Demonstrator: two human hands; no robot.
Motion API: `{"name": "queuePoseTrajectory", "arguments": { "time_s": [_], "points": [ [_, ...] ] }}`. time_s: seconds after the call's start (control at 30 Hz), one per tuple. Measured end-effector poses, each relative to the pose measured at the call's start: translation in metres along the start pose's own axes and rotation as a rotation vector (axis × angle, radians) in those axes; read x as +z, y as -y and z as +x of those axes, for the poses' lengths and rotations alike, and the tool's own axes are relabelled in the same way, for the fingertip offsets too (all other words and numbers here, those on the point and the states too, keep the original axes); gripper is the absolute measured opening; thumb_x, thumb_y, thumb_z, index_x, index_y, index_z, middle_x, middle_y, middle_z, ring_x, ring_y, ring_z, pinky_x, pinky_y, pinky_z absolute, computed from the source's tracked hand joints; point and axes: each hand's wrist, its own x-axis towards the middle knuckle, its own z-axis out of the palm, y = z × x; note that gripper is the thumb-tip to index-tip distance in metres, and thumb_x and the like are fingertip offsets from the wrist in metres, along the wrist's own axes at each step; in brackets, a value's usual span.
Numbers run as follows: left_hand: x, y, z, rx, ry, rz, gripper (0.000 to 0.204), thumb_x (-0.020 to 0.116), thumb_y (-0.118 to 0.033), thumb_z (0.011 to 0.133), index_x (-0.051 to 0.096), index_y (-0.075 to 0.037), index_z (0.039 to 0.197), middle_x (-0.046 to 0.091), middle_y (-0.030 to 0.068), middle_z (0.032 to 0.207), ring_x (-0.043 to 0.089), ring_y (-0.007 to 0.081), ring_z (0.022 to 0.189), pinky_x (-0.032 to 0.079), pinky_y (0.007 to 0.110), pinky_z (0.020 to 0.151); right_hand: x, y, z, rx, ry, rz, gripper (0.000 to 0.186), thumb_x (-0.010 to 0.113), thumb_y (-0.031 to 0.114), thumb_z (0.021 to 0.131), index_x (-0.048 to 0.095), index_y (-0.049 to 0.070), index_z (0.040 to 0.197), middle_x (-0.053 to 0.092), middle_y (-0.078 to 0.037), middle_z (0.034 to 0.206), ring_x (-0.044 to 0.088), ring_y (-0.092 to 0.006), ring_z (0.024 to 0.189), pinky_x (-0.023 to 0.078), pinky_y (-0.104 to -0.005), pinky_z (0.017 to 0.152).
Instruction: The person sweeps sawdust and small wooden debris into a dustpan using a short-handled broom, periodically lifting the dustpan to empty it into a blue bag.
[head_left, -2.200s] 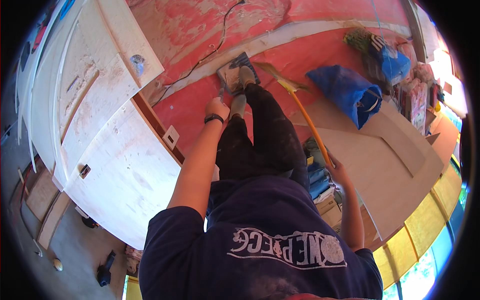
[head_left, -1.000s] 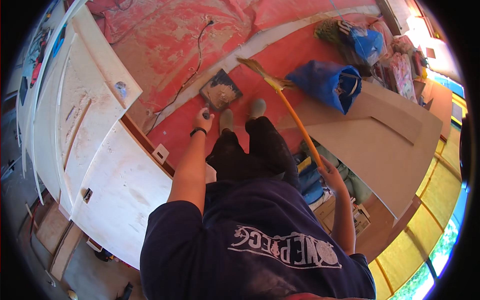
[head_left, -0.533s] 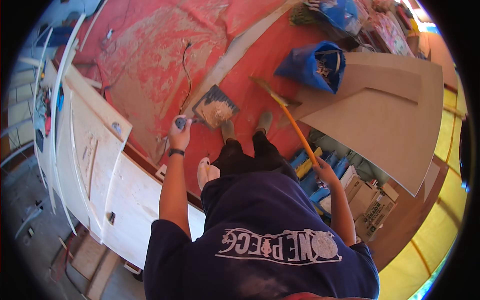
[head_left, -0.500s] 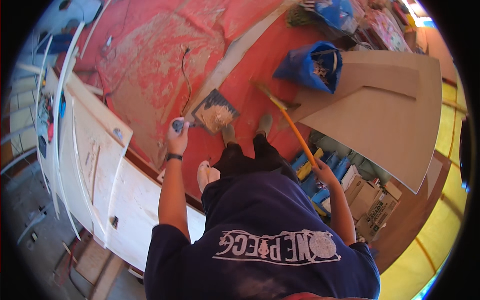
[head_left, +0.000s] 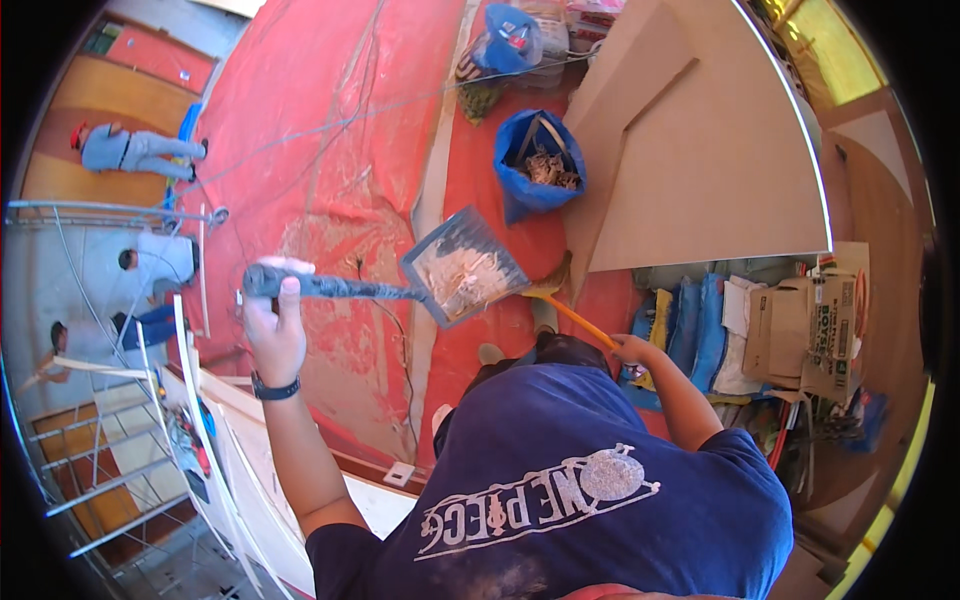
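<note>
Two grips are closed: the left hand (head_left: 275, 335) around the dark handle (head_left: 350, 287) of a dustpan (head_left: 468, 230), the right hand (head_left: 632, 350) around an orange broomstick (head_left: 580, 322). The dustpan, carrying pale debris (head_left: 462, 278), is held over red sheeting (head_left: 290, 170), near a blue sack (head_left: 515, 190) of scraps (head_left: 550, 170).

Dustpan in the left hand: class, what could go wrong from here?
The debris on the dustpan could slide off if it tilts, since the left hand holds only the end of its handle. The right hand holds the broom, so it may be slow to help. The cord on the red floor sheet might cause a trip.
</note>
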Motion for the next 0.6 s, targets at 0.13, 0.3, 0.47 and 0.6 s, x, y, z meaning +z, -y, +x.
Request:
{"name": "queuePoseTrajectory", "arguments": {
  "time_s": [0.13, 0.3, 0.47, 0.6],
  "points": [
    [0.046, -0.016, 0.067, 0.066, 0.04, -0.18, 0.02, 0.05, -0.021, 0.094, 0.049, -0.002, 0.099, 0.06, 0.0067, 0.089, 0.058, 0.0133, 0.082, 0.048, 0.027, 0.074, 0.0, -0.023, 0.01, 0.039, 0.049, 0.151, 0.045, 0.058, 0.021, 0.078, 0.053, 0.01, 0.122, 0.065, -0.014, 0.082, 0.064, -0.0229, 0.068, 0.051, -0.0351, 0.062],
    [0.084, -0.03, 0.162, 0.068, 0.104, -0.247, 0.024, 0.049, -0.025, 0.094, 0.044, -0.003, 0.104, 0.06, 0.0086, 0.093, 0.061, 0.0151, 0.085, 0.053, 0.031, 0.074, -0.009, -0.014, 0.002, 0.081, 0.116, 0.284, 0.042, 0.057, 0.017, 0.08, 0.053, 0.013, 0.121, 0.06, -0.01, 0.067, 0.058, -0.0189, 0.053, 0.048, -0.0338, 0.048],
    [0.14, -0.039, 0.248, 0.041, 0.14, -0.214, 0.028, 0.054, -0.026, 0.091, 0.047, -0.001, 0.101, 0.062, 0.0087, 0.086, 0.062, 0.0146, 0.075, 0.052, 0.028, 0.064, 0.002, -0.023, -0.004, 0.147, 0.141, 0.493, 0.042, 0.051, 0.016, 0.085, 0.048, 0.019, 0.127, 0.05, -0.006, 0.056, 0.049, -0.0154, 0.043, 0.041, -0.0302, 0.038],
    [0.193, -0.027, 0.294, 0.04, 0.17, -0.1, 0.037, 0.057, -0.032, 0.089, 0.049, 0.003, 0.098, 0.064, 0.0095, 0.081, 0.062, 0.0148, 0.07, 0.052, 0.028, 0.062, 0.018, -0.013, -0.027, 0.192, 0.087, 0.522, 0.042, 0.049, 0.017, 0.085, 0.049, 0.021, 0.127, 0.049, -0.006, 0.054, 0.048, -0.015, 0.041, 0.04, -0.0294, 0.037]
  ]
}}
